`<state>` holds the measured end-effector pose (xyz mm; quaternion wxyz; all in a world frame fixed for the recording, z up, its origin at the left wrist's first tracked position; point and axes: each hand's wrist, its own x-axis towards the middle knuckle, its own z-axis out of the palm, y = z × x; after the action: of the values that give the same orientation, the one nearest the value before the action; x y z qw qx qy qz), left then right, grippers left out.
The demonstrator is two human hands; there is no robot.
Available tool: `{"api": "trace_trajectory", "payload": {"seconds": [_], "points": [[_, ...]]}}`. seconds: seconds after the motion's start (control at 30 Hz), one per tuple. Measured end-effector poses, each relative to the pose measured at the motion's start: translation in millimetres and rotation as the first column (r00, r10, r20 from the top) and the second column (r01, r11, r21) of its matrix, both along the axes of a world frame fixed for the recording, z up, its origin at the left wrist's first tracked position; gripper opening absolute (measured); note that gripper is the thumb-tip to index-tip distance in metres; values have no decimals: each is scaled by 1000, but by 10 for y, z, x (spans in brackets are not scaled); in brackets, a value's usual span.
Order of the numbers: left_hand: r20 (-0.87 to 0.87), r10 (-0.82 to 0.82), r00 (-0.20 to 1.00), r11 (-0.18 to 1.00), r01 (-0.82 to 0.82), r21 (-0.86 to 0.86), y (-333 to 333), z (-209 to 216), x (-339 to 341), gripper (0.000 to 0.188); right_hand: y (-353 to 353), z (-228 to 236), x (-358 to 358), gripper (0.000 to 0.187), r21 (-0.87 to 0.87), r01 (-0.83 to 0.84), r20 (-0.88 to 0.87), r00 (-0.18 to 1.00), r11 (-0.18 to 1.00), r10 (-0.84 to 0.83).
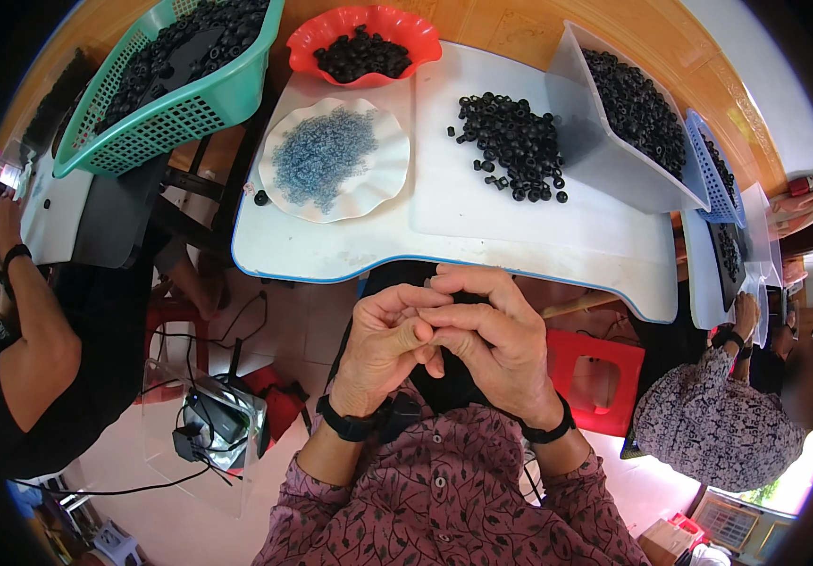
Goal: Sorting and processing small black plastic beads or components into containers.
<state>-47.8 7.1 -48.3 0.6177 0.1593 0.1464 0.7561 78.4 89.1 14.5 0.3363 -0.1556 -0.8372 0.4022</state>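
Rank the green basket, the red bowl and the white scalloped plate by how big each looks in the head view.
1. Green basket, clearly the largest.
2. White scalloped plate.
3. Red bowl, a little smaller than the plate. The fisheye bends and shrinks things near the rim, so the order of these two is unsure.

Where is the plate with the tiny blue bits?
In the head view, the white wavy plate sits on the table's left part, below the red bowl and left of the loose black rings.
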Motion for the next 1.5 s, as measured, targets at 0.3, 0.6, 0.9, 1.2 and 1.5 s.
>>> {"api": "trace_trajectory", "payload": {"seconds": [0.3,0.6,0.9,1.2,1.5], "points": [[-51,52,997,996,-56,-73,13,-2,65,27,24,-82,9,18,-58,53,-37,998,997,-55],[-172,62,983,989,-83,-119,16,94,89,25,27,-132,47,18,-30,97,-73,992,995,-99],[-157,144,977,984,-157,-79,31,130,45,31,-324,-259,22,55,-695,-75,-225,967,715,-117],[-305,172,937,944,-245,-220,37,273,177,34,-462,-140,-197,87,-551,214,125,977,806,-173],[-124,187,975,964,-206,-167,31,217,116,31,-444,-278,-387,63,-441,265,-16,953,857,-303]]}}
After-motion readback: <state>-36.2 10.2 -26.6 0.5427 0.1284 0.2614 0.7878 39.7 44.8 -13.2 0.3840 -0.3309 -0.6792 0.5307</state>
